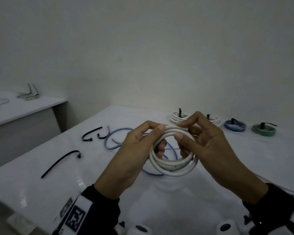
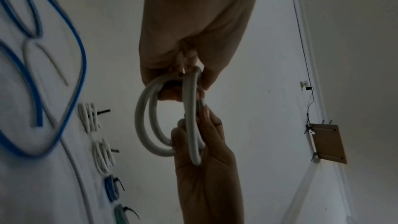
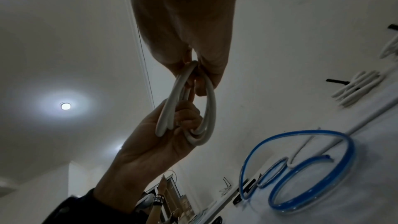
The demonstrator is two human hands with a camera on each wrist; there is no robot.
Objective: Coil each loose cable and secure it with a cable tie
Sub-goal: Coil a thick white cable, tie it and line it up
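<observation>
Both hands hold a white cable coil of several loops upright above the white table. My left hand grips the coil's left side, thumb on top and fingers through the loop. At the coil's top right, my right hand pinches the strands between thumb and forefinger. In the left wrist view the left hand pinches the coil from above. The right wrist view has the right hand gripping the coil. A loose blue cable lies behind the hands. Black cable ties lie to the left.
Tied coils line the back right: two white, one blue, one green. A thin white cable crosses the right side. A second white table stands at the left. White rolls sit at the near edge.
</observation>
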